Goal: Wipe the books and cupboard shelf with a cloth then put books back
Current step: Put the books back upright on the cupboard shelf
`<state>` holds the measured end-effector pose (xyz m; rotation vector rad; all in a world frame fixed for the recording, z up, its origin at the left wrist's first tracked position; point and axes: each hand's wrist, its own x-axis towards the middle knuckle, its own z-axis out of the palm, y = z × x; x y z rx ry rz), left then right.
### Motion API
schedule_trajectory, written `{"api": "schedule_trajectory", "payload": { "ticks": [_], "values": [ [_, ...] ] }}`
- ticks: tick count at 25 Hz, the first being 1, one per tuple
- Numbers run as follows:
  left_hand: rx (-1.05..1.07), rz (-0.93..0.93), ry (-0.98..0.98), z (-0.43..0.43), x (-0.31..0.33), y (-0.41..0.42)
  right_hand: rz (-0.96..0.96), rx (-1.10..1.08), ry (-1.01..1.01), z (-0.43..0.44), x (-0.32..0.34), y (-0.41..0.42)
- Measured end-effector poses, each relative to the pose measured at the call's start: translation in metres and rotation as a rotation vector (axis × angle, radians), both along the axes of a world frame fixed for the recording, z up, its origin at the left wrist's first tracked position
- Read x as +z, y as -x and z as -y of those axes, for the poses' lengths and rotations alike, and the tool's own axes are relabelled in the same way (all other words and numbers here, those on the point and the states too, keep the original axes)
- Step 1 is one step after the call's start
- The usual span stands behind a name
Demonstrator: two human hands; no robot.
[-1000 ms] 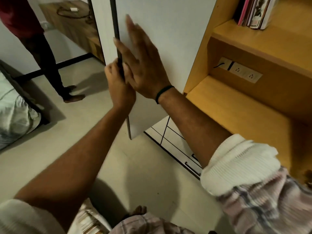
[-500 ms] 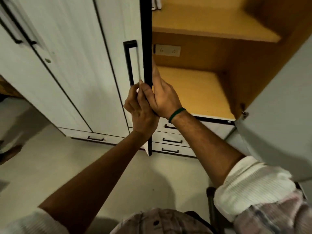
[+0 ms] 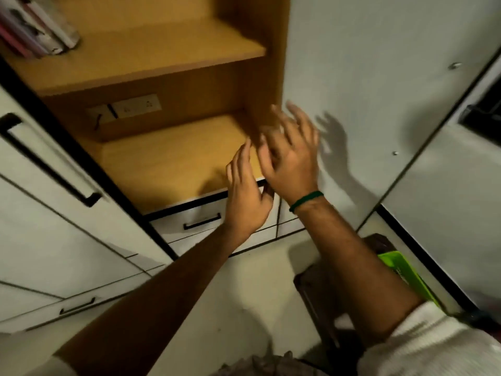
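- Both hands hang in the air before the open cupboard, near the middle of the view. The left hand (image 3: pixel 245 196) sits at about 7 o'clock from the right hand (image 3: pixel 291 156).
- Each grip is spread, fingers loose and apart, holding nothing; both are blurred, so finer detail is lost.
- The books (image 3: pixel 32 31) are at 10 o'clock in the view, leaning together at the left end of the upper shelf (image 3: pixel 151 58) — well apart from either hand.
- The lower shelf (image 3: pixel 162 164) lies at 9 o'clock from the hands, with a socket plate (image 3: pixel 135 105) on the back wall above it.
- No cloth shows. A green thing (image 3: pixel 404 275) lies at 4 o'clock beside the right forearm; I cannot tell what it is.
- The books look thin and probably light, with glossy covers that may slide on one another.
- Because they lean, pulling out one would likely topple the rest — better to press the row between both palms at its outer covers and lift it as a block.
- The shelf is stiff, fixed board and should take firm, flat wiping.
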<state>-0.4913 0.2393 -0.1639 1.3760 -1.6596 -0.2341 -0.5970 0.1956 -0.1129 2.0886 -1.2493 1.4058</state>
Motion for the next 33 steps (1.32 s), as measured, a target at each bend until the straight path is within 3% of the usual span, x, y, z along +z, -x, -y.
{"api": "schedule_trajectory", "payload": {
  "ticks": [2, 4, 6, 7, 9, 11, 16, 21, 24, 26, 29, 31, 33],
  "values": [
    [-0.166, 0.016, 0.086, 0.02, 0.026, 0.059, 0.122, -0.264, 0.121, -0.004, 0.019, 0.077],
    [-0.312, 0.154, 0.285, 0.029, 0.053, 0.114, 0.228, -0.45, 0.225, -0.015, 0.039, 0.133],
    [-0.397, 0.31, 0.386, 0.037, 0.07, 0.154, 0.398, -0.467, 0.168, -0.013, 0.046, 0.166],
    [-0.407, 0.397, 0.377, 0.041, 0.071, 0.17, 0.516, -0.407, 0.048, -0.008, 0.046, 0.179],
    [-0.382, 0.536, 0.26, 0.047, 0.062, 0.187, 0.737, -0.173, -0.298, 0.003, 0.042, 0.189],
    [-0.398, 0.533, 0.099, 0.047, 0.043, 0.186, 0.847, -0.019, -0.473, 0.006, 0.035, 0.181],
    [-0.462, 0.39, -0.164, 0.027, 0.013, 0.142, 0.873, -0.107, -0.332, -0.006, 0.024, 0.137],
    [-0.21, 0.444, -0.27, 0.004, -0.006, 0.041, 0.778, -0.252, -0.14, -0.035, 0.006, 0.047],
    [-0.109, 0.379, -0.215, -0.016, -0.002, -0.018, 0.755, -0.227, -0.112, -0.051, -0.001, -0.008],
    [-0.081, 0.286, -0.089, -0.029, 0.005, -0.059, 0.715, -0.131, -0.136, -0.058, -0.008, -0.049],
    [0.012, 0.226, 0.281, -0.055, 0.024, -0.123, 0.684, 0.066, -0.227, -0.065, -0.008, -0.107],
    [0.272, 0.242, 0.503, -0.068, 0.042, -0.163, 0.707, 0.127, -0.31, -0.061, 0.0, -0.136],
    [0.593, 0.081, 0.529, -0.069, 0.06, -0.203, 0.732, 0.134, -0.334, -0.053, 0.012, -0.164]
  ]
}}
